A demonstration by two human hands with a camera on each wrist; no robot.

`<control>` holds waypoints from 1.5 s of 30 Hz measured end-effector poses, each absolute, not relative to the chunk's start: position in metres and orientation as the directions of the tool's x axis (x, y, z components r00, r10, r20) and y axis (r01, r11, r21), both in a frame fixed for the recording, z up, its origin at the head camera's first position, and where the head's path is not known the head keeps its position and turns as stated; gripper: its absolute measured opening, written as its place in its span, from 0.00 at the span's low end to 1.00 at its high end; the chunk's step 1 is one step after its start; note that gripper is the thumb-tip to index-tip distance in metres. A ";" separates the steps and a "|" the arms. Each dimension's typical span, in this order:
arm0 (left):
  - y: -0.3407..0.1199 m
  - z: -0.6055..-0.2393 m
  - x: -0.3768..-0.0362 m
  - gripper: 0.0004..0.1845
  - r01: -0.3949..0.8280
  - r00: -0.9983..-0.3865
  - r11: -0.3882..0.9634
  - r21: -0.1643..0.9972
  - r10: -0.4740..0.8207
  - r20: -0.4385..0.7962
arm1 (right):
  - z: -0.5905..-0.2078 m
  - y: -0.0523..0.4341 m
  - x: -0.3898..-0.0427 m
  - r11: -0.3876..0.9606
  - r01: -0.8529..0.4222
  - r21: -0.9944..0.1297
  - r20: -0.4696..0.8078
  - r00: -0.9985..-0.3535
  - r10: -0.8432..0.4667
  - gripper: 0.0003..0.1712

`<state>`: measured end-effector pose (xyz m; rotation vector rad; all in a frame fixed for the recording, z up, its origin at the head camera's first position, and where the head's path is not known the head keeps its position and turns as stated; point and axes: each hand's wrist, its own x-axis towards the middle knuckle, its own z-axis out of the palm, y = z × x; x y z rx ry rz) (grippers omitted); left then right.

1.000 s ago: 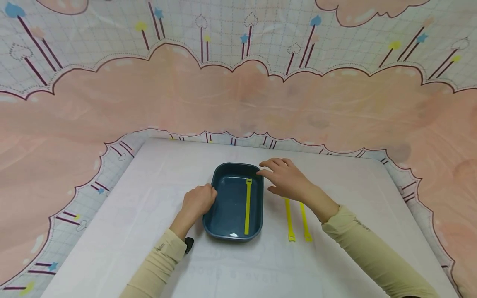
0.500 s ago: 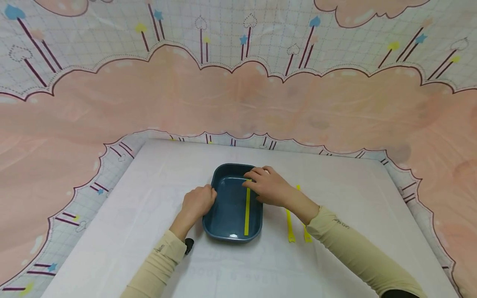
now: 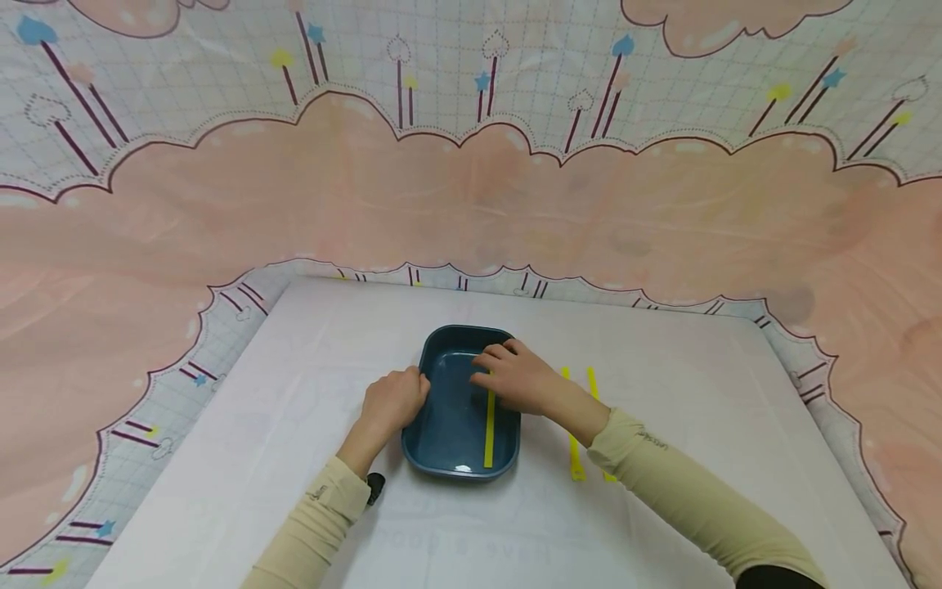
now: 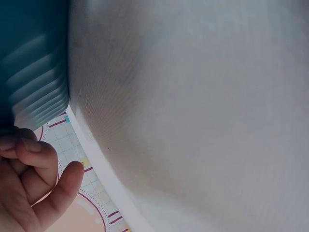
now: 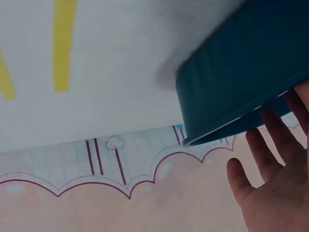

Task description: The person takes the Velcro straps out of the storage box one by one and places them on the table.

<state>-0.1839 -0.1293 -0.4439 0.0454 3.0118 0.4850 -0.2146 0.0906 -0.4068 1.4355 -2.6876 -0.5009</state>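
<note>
A dark blue rectangular tray stands on the white table, its ribbed outer wall filling a corner of the left wrist view. My left hand grips the left rim with bent fingers. Over the right rim reaches my right hand, fingers spread and lightly bent inside the tray. Beneath those fingertips lies a yellow cable tie strap, its far end hidden by the hand. In the right wrist view the fingers extend past the tray's rim, with the thumb mostly out of sight.
Right of the tray, two more yellow straps lie on the white table, partly covered by the right forearm. A small black object shows beside the left sleeve. Patterned pink cloth hangs behind and around the table.
My right hand has moved left, from outside the tray's right rim to over the strap inside. Its forearm now covers different parts of the loose straps. The left hand keeps its hold.
</note>
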 end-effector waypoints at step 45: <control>-0.135 -0.448 -0.186 0.17 0.033 -0.993 0.943 0.331 0.068 -0.095 | -0.436 0.050 -0.213 0.389 -0.777 0.496 -0.220 -0.545 -0.809 0.14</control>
